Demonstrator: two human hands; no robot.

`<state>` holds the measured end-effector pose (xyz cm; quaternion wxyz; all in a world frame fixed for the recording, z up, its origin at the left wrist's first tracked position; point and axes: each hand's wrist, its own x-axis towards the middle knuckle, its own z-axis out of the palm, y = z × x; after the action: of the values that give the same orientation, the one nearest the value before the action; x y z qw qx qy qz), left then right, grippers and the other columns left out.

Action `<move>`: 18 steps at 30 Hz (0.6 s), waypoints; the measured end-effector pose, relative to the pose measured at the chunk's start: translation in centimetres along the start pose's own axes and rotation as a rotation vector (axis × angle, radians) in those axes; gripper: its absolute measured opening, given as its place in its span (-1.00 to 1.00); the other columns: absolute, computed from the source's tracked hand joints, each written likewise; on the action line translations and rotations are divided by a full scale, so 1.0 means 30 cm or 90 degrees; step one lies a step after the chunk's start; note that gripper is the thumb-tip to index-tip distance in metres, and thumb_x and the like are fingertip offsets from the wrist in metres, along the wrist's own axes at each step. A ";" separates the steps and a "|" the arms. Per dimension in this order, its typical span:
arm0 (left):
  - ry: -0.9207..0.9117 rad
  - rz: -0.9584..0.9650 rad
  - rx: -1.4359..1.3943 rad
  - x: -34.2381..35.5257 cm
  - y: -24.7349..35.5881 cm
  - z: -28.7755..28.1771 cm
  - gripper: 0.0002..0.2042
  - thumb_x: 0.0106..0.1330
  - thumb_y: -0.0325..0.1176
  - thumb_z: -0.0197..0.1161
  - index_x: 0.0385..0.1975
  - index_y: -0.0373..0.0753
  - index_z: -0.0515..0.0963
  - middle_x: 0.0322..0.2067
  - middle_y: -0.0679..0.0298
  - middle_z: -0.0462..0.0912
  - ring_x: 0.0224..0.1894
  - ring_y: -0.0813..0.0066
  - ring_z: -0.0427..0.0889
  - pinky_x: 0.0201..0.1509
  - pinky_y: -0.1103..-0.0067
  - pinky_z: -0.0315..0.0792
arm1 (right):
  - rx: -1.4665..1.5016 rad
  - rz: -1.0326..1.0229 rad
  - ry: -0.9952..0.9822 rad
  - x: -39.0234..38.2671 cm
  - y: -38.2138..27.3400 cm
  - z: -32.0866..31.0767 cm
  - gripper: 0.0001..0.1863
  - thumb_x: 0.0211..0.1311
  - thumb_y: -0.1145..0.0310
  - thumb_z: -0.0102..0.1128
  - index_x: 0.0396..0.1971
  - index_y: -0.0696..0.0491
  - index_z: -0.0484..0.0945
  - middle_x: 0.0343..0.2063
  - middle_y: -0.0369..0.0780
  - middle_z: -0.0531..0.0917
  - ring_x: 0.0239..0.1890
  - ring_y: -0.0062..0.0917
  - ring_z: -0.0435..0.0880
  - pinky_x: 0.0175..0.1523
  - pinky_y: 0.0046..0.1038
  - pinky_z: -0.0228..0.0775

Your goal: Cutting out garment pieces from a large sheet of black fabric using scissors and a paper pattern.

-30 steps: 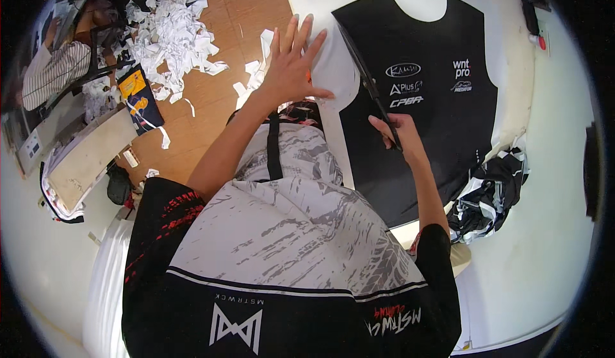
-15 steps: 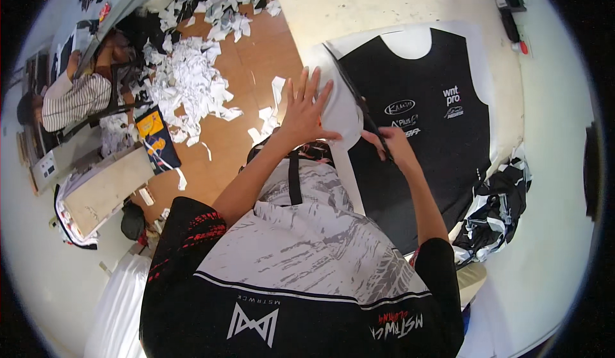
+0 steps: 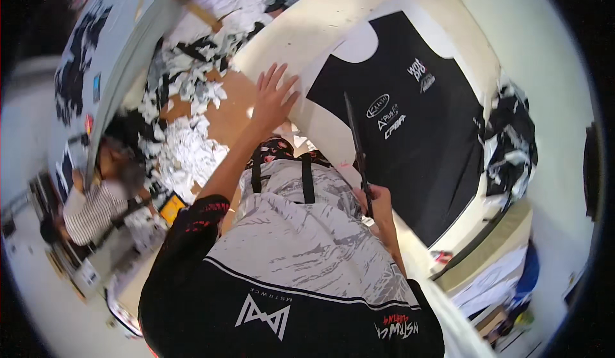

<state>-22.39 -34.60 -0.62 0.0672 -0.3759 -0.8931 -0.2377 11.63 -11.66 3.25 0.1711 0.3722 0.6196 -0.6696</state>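
My left hand (image 3: 274,98) rests with fingers spread on the white margin at the left of a black shirt panel (image 3: 419,172), which has white printed logos and lies on a pale worktable (image 3: 288,31). My right hand (image 3: 379,204) grips long black scissors (image 3: 355,140), low at the panel's left side, with the blades pointing up toward the neckline. The white margin (image 3: 327,140) shows around the panel, including inside the curved neck opening.
A co-worker in a striped top (image 3: 93,214) is at the left by a grey bench (image 3: 122,31). White, grey and black scraps (image 3: 189,153) are heaped on the brown floor (image 3: 227,101). A bundle of black-and-white fabric (image 3: 509,140) sits at the table's right edge.
The view has turned, so the panel now appears tilted. My right hand and the scissors have moved lower, toward my body; my left hand's fingers remain spread at the panel's left side.
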 end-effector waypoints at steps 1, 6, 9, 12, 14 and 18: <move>-0.043 0.090 0.021 0.051 -0.053 0.012 -0.50 0.35 -0.18 0.46 0.31 0.04 0.60 0.52 0.09 0.30 0.59 -0.10 0.16 0.59 -0.08 0.09 | 0.029 0.073 0.007 -0.065 0.005 0.045 -0.58 0.28 0.14 0.59 -0.57 0.17 0.67 -0.67 -0.44 0.51 -0.56 -0.76 0.38 -0.47 -0.50 0.22; -0.225 0.399 -0.052 0.259 -0.061 0.075 -0.57 0.44 -0.05 0.36 0.30 0.21 0.63 0.56 0.27 0.28 0.62 0.00 0.13 0.65 -0.03 0.00 | 0.003 0.054 0.051 -0.270 0.205 0.145 -0.47 0.22 0.04 0.64 -0.66 0.12 0.58 -0.76 -0.43 0.42 -0.64 -0.78 0.32 -0.53 -0.53 0.13; -0.285 0.503 -0.029 0.287 -0.011 0.143 -0.51 0.45 0.01 0.33 0.36 0.19 0.57 0.58 0.29 0.26 0.63 0.02 0.11 0.67 -0.01 -0.05 | 0.187 0.147 0.061 -0.325 0.256 0.288 -0.53 0.29 0.08 0.59 -0.57 0.13 0.61 -0.75 -0.38 0.44 -0.70 -0.73 0.36 -0.57 -0.55 0.13; -0.315 0.529 -0.070 0.303 0.074 0.185 -0.41 0.44 0.08 0.32 0.43 0.08 0.49 0.58 0.31 0.27 0.63 0.05 0.12 0.66 -0.02 -0.05 | 0.368 0.124 0.095 -0.288 0.298 0.440 -0.55 0.35 0.04 0.51 -0.51 0.13 0.66 -0.73 -0.38 0.50 -0.71 -0.71 0.40 -0.55 -0.54 0.16; -0.319 0.530 -0.084 0.289 0.090 0.184 -0.39 0.43 0.08 0.34 0.43 0.03 0.48 0.57 0.32 0.27 0.63 0.06 0.13 0.66 -0.01 -0.04 | 0.343 0.105 0.108 -0.237 0.246 0.484 -0.57 0.36 0.03 0.49 -0.45 0.12 0.69 -0.68 -0.39 0.54 -0.64 -0.73 0.45 -0.50 -0.57 0.19; -0.297 0.528 -0.090 0.280 0.118 0.216 -0.35 0.39 0.12 0.37 0.40 -0.07 0.51 0.53 0.32 0.35 0.62 0.06 0.14 0.66 0.01 -0.03 | 0.407 0.098 0.134 -0.147 0.110 0.557 -0.51 0.44 -0.08 0.33 -0.50 0.05 0.60 -0.64 -0.37 0.59 -0.57 -0.71 0.51 -0.46 -0.56 0.18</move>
<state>-25.48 -24.01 -2.47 -0.0712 -0.7474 -0.6408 -0.1601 12.03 -29.26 3.32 0.0313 0.5195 0.3629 -0.7729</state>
